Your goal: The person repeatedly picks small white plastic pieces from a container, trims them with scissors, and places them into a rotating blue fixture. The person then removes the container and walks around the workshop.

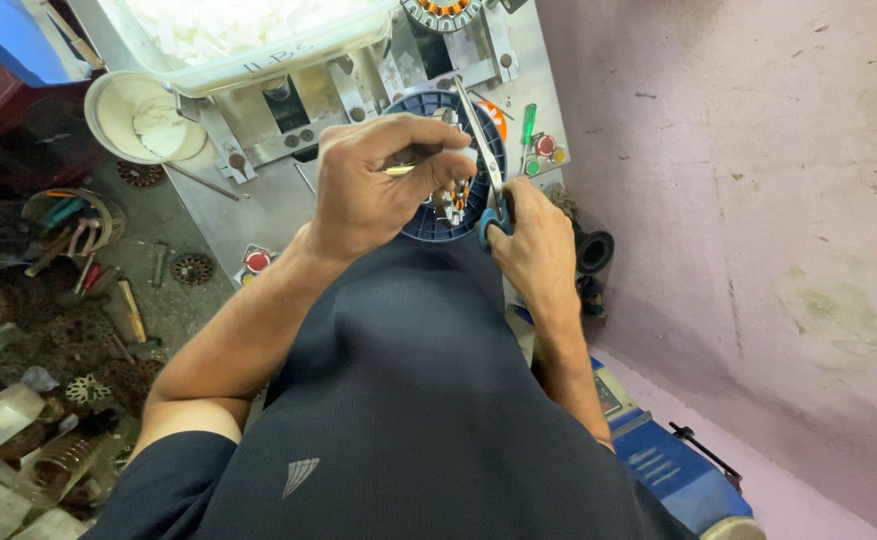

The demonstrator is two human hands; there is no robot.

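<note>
Dark navy shirt (pixel 409 400) filling the lower middle of the view, two bare forearms reaching forward from it. Beyond them, one round blue plastic former (pixel 429 225) with copper windings at its hub, lying flat on a grey metal machine bed (pixel 239 215), mostly hidden behind the hands. Left hand (pixel 374 185) curled over the former, fingers bent tight, pinching one thin pale metal piece (pixel 399 169) between thumb and fingertips. Right hand (pixel 534 245) closed around the blue handles of one pair of scissors (pixel 487 175), blades pointing up and away across the former's rim; how far the blades gape cannot be told. Just right of the former, one green-handled screwdriver (pixel 529 125) and a cluster of round push buttons, one red (pixel 546 145), one yellow, one green. One more red button (pixel 257 261) at the bed's near left corner. One white bowl (pixel 139 115) at upper left, one translucent tub (pixel 259 45) of white material above. Rusty parts and hand tools heaped on the left.
</note>
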